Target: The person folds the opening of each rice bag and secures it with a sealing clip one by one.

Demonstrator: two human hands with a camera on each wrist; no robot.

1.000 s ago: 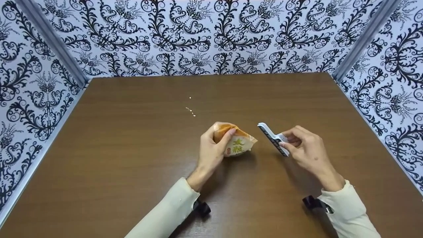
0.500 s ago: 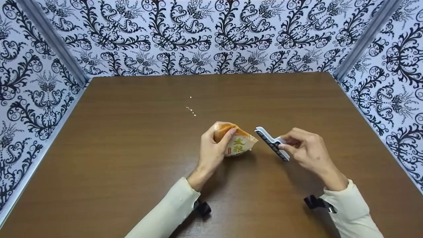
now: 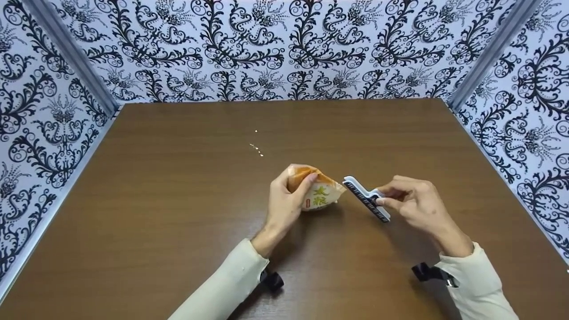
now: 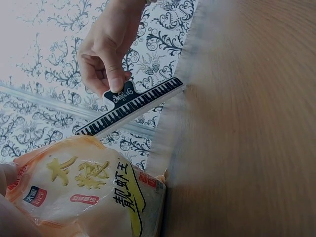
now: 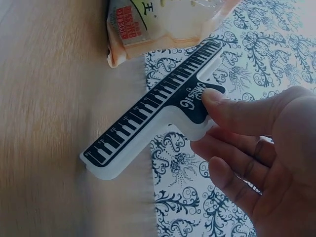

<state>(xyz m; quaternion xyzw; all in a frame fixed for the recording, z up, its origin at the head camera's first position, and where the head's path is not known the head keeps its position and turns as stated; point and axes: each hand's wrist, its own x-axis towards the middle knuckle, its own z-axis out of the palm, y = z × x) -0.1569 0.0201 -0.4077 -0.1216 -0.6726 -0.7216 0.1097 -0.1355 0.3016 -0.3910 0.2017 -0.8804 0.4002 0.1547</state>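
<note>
Just right of the table's middle, my left hand (image 3: 284, 195) grips the gathered top of a small rice bag (image 3: 322, 195), its thumb pressing on the orange fold. Gold lettering and clear plastic show on the bag (image 4: 89, 182) in the left wrist view. My right hand (image 3: 413, 200) pinches the tab of a long clip (image 3: 366, 200) between thumb and fingers. Black and white piano keys and the word Music mark the clip's face (image 5: 153, 103). Its long edge slants down to the right, with the upper end close to the bag's right corner.
Several small pale grains (image 3: 256, 149) lie on the brown wooden table (image 3: 178, 186), farther back than the bag. Walls with a black and white scroll pattern (image 3: 284, 49) stand at the back and both sides. Each wrist carries a black camera mount (image 3: 272, 282).
My right hand has brought the clip slightly lower and a little nearer the bag, with the clip's keyed face turned more into view. The left hand and bag stay in place.
</note>
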